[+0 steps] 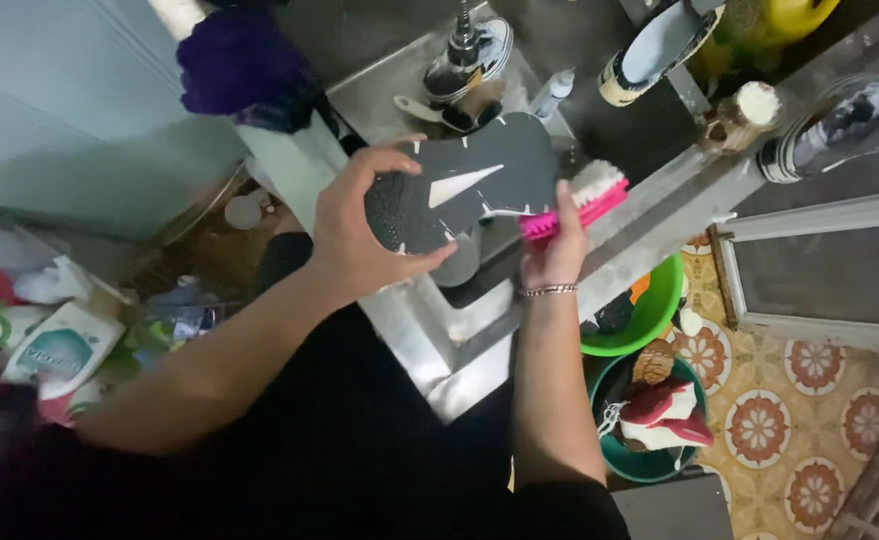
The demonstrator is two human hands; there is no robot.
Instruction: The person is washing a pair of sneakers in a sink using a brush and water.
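My left hand point(364, 230) grips a dark grey shoe insole point(469, 180) with a pale stripe, holding it flat over a steel sink point(409, 320). My right hand point(554, 250), with a thin bracelet at the wrist, holds a pink scrubbing brush point(584, 200) with white bristles. The brush sits against the insole's right edge. A metal tap point(464, 50) stands just beyond the insole.
A shoe point(659, 45) lies past the sink and another shoe point(839, 125) rests on the ledge at right. Green basins point(659, 310) with items stand on the patterned tile floor point(789, 420). A purple cloth point(239, 65) and packets point(59, 350) lie at left.
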